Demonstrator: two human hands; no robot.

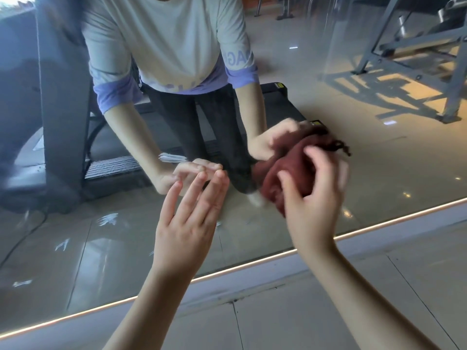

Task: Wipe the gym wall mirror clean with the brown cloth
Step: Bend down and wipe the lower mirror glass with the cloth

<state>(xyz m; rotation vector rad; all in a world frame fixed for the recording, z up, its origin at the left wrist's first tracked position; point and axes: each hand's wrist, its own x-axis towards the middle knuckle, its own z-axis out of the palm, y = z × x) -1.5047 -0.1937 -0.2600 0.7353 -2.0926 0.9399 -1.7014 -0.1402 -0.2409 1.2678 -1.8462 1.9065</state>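
Probably soft, light and limp: best taken as a bunched wad of brown cloth (274, 176) in the palm. Held so now against the mirror (298, 79), near its lower edge and right of middle, in the curled fingers of the right hand (313, 200), arm reaching forward. Alongside, reaching with the left hand (184, 223), fingers straight, holding nothing.

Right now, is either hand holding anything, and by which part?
The right hand grips the brown cloth, bunched into a wad, with fingers curled over its middle. The left hand holds nothing; its fingers are straight.
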